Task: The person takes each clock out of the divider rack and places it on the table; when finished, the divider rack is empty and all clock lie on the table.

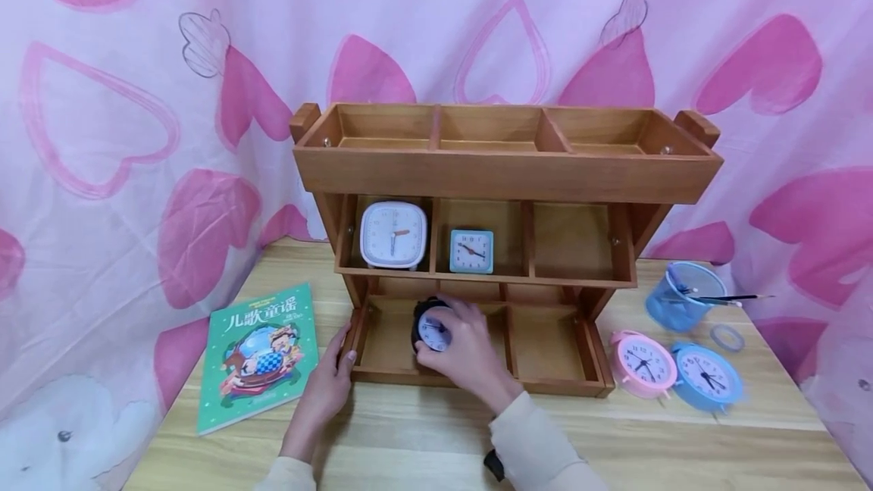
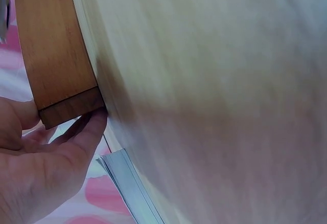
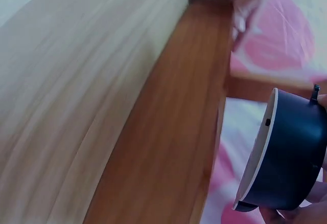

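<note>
My right hand [image 1: 467,343] grips a small round black alarm clock [image 1: 433,329] with a white face, over the lower tier of a wooden shelf [image 1: 508,176]. In the right wrist view, the clock's black casing [image 3: 291,152] appears beside the shelf's front board, with fingertips at its edge. My left hand [image 1: 330,381] holds the shelf's lower left corner; the left wrist view has its digits on either side of the board's end [image 2: 71,106]. On the middle tier stand a white square clock [image 1: 393,234] and a smaller teal-framed clock [image 1: 471,251].
A green children's book [image 1: 259,354] lies left of the shelf. To the right stand a pink alarm clock [image 1: 643,364], a blue alarm clock [image 1: 707,376] and a blue mesh pen cup [image 1: 684,301] near a roll of tape [image 1: 727,338]. A heart-patterned curtain [image 1: 436,36] hangs behind.
</note>
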A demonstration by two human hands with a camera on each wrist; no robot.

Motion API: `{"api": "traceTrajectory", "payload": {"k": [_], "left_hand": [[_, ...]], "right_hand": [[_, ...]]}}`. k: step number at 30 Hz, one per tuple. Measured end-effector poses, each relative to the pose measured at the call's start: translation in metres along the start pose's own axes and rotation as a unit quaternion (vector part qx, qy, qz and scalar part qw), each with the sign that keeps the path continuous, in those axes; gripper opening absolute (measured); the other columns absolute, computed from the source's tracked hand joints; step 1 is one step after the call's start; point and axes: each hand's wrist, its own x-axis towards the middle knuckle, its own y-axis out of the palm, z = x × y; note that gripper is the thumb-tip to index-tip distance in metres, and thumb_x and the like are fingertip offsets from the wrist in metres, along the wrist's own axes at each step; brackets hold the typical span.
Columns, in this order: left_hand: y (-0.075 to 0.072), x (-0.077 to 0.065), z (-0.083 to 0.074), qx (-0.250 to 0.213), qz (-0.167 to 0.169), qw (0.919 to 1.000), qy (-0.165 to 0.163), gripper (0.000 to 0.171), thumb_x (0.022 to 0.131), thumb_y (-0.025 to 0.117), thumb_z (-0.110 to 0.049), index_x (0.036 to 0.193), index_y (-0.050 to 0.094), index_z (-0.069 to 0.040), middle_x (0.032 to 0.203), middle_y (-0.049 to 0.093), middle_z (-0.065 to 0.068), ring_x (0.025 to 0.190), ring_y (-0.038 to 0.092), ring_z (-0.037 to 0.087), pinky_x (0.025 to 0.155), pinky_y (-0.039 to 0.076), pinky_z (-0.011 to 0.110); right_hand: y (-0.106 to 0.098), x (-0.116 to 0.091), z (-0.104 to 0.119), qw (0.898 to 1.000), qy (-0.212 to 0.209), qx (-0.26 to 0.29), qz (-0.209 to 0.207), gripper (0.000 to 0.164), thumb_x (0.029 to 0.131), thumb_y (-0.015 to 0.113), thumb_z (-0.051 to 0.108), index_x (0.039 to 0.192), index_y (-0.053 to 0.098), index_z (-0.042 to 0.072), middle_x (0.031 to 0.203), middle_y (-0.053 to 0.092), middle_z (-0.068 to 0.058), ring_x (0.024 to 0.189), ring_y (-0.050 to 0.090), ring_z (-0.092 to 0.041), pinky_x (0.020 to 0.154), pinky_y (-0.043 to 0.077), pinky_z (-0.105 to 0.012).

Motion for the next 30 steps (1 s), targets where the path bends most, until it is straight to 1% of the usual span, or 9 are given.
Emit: {"api": "traceTrajectory", "payload": {"k": [6, 11, 16, 19, 23, 24, 26, 28, 30], "left_hand": [[-0.002, 0.001, -0.001, 0.0, 0.003, 1.0, 0.007, 0.053, 0.109, 0.033, -0.025, 0.16, 0.017, -0.02, 0.157, 0.027, 0.03, 0.139, 0.034, 0.052, 0.107, 0.032, 0.068], [-0.001, 0.001, 0.0, 0.002, 0.005, 1.0, -0.003, 0.053, 0.109, 0.033, -0.025, 0.16, 0.016, -0.022, 0.157, 0.026, 0.029, 0.139, 0.032, 0.053, 0.107, 0.031, 0.07], [0.0, 0.001, 0.001, 0.004, 0.013, 0.9999, -0.005, 0.054, 0.11, 0.032, -0.026, 0.16, 0.015, -0.021, 0.158, 0.024, 0.029, 0.14, 0.03, 0.054, 0.107, 0.03, 0.07], [0.001, 0.001, 0.002, 0.003, 0.014, 0.9999, -0.006, 0.054, 0.109, 0.032, -0.025, 0.16, 0.015, -0.021, 0.159, 0.024, 0.028, 0.14, 0.031, 0.053, 0.108, 0.03, 0.069], [0.001, 0.001, 0.001, 0.005, 0.014, 0.9999, -0.004, 0.054, 0.109, 0.033, -0.023, 0.16, 0.015, -0.021, 0.159, 0.025, 0.028, 0.14, 0.031, 0.052, 0.109, 0.03, 0.068], [0.001, 0.001, 0.001, 0.007, 0.013, 0.9999, -0.002, 0.054, 0.109, 0.033, -0.023, 0.16, 0.015, -0.021, 0.159, 0.025, 0.028, 0.14, 0.031, 0.052, 0.109, 0.03, 0.068], [0.001, 0.002, 0.001, 0.009, 0.014, 0.9999, -0.002, 0.054, 0.109, 0.033, -0.024, 0.16, 0.015, -0.021, 0.159, 0.024, 0.028, 0.141, 0.03, 0.052, 0.109, 0.03, 0.068], [0.0, 0.002, 0.001, 0.011, 0.015, 0.9998, -0.004, 0.055, 0.109, 0.033, -0.025, 0.16, 0.014, -0.021, 0.159, 0.023, 0.027, 0.141, 0.03, 0.052, 0.108, 0.03, 0.068], [0.0, 0.003, 0.002, 0.01, 0.017, 0.9998, -0.009, 0.055, 0.11, 0.032, -0.026, 0.161, 0.013, -0.021, 0.16, 0.022, 0.027, 0.142, 0.028, 0.052, 0.109, 0.029, 0.068]], "right_hand": [[-0.043, -0.023, -0.035, 0.998, -0.008, -0.022, -0.065, 0.044, 0.069, 0.083, 0.02, 0.11, 0.073, 0.008, 0.135, 0.06, -0.018, 0.119, 0.057, -0.04, 0.099, 0.045, -0.063], [-0.084, -0.051, -0.078, 0.99, 0.004, -0.063, -0.123, 0.04, 0.067, 0.085, 0.016, 0.104, 0.074, 0.006, 0.128, 0.062, -0.023, 0.111, 0.057, -0.042, 0.082, 0.052, -0.055], [-0.132, -0.088, -0.12, 0.982, 0.033, -0.101, -0.159, 0.04, 0.065, 0.083, 0.011, 0.103, 0.072, 0.003, 0.126, 0.062, -0.027, 0.11, 0.055, -0.047, 0.087, 0.042, -0.053], [-0.161, -0.112, -0.144, 0.971, 0.054, -0.122, -0.196, 0.042, 0.062, 0.083, 0.008, 0.102, 0.072, 0.001, 0.124, 0.062, -0.028, 0.106, 0.054, -0.045, 0.094, 0.037, -0.033], [-0.198, -0.142, -0.173, 0.954, 0.105, -0.16, -0.232, 0.043, 0.062, 0.084, 0.006, 0.102, 0.072, -0.002, 0.122, 0.063, -0.027, 0.102, 0.054, -0.04, 0.087, 0.021, -0.005], [-0.207, -0.147, -0.179, 0.948, 0.126, -0.174, -0.234, 0.042, 0.063, 0.083, 0.007, 0.103, 0.071, -0.003, 0.123, 0.063, -0.028, 0.103, 0.054, -0.041, 0.085, 0.022, -0.006], [-0.225, -0.156, -0.19, 0.936, 0.185, -0.196, -0.224, 0.045, 0.069, 0.082, 0.011, 0.109, 0.068, -0.006, 0.13, 0.057, -0.031, 0.111, 0.052, -0.046, 0.1, 0.03, -0.016], [-0.24, -0.162, -0.201, 0.924, 0.232, -0.21, -0.218, 0.048, 0.072, 0.08, 0.012, 0.112, 0.064, -0.01, 0.135, 0.051, -0.035, 0.116, 0.047, -0.056, 0.109, 0.037, -0.038], [-0.252, -0.168, -0.21, 0.913, 0.268, -0.225, -0.21, 0.051, 0.075, 0.077, 0.014, 0.116, 0.061, -0.012, 0.135, 0.048, -0.038, 0.118, 0.044, -0.058, 0.103, 0.036, -0.061]]}}
